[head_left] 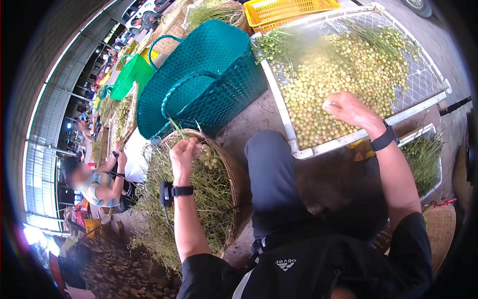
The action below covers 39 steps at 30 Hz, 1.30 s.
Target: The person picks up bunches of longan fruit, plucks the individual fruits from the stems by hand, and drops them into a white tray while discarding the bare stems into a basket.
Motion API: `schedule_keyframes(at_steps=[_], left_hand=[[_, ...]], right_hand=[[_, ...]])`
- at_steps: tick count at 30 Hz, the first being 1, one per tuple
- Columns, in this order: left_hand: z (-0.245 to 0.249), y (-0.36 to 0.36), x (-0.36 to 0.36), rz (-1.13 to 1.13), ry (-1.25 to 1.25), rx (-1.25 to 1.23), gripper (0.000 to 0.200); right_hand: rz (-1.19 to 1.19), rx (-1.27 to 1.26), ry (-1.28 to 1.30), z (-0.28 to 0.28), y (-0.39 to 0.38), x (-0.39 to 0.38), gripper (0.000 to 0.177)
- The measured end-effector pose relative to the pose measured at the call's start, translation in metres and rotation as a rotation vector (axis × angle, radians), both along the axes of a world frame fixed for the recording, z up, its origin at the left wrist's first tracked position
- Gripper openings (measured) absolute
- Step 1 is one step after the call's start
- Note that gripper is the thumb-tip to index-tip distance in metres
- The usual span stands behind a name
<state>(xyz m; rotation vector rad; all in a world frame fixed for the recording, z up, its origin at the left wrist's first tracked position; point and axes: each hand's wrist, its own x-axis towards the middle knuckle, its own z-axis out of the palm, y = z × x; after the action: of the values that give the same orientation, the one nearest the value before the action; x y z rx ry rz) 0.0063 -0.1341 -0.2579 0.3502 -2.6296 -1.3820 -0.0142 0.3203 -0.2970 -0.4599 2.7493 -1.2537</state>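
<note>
My left hand is closed around a stalk, above a round wicker basket filled with thin green stems. A cluster of small yellow-green fruits hangs beside its fingers, and a stem end pokes up past the hand. My right hand hovers over a white-framed mesh tray, its fingers curled together; whatever they hold, if anything, is hidden. Round yellow-green fruits cover much of that tray. Green stems lie in its far left corner, and more lie along its far side.
A large teal woven bag with handles stands beyond the basket. Yellow crates are behind the tray. At left, a person in a striped shirt sits near a green basket. Another wicker basket is at right.
</note>
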Motion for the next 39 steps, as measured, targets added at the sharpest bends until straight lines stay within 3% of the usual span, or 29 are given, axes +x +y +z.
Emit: schedule_keyframes(at_steps=[2,3,6,10,16,19,25,32,34,39], left_hand=[[0.029,0.015,0.017,0.039,0.052,0.066,0.018],[0.039,0.014,0.022,0.000,0.098,0.043,0.021],[0.065,0.029,0.028,-0.072,0.205,0.351,0.021],[0.083,0.064,0.022,-0.199,0.221,0.487,0.018],[0.074,0.131,0.006,-0.541,0.164,0.646,0.017],[0.069,0.160,0.002,-0.563,0.138,0.626,0.017],[0.076,0.186,-0.001,-0.587,0.178,0.637,0.017],[0.086,0.203,0.011,-0.531,0.332,0.507,0.020],[0.088,0.209,0.018,-0.518,0.412,0.432,0.018],[0.081,0.211,0.027,-0.514,0.526,0.302,0.020]], right_hand=[[-0.002,-0.051,-0.042,0.003,-0.009,0.002,0.015],[0.009,-0.196,-0.114,0.003,-0.014,0.002,0.014],[0.061,-0.442,-0.235,0.012,-0.037,0.010,0.013],[0.214,-0.688,-0.278,0.030,-0.060,0.024,0.015],[0.388,-0.715,-0.275,0.046,-0.063,0.031,0.035],[0.475,-0.675,-0.109,0.045,-0.063,0.034,0.035],[0.484,-0.848,-0.268,0.049,-0.050,0.037,0.026],[0.341,-0.891,-0.179,0.063,-0.037,0.037,0.021],[0.248,-0.784,0.092,0.056,-0.039,0.031,0.019],[0.145,-0.636,0.247,0.057,-0.044,0.033,0.016]])
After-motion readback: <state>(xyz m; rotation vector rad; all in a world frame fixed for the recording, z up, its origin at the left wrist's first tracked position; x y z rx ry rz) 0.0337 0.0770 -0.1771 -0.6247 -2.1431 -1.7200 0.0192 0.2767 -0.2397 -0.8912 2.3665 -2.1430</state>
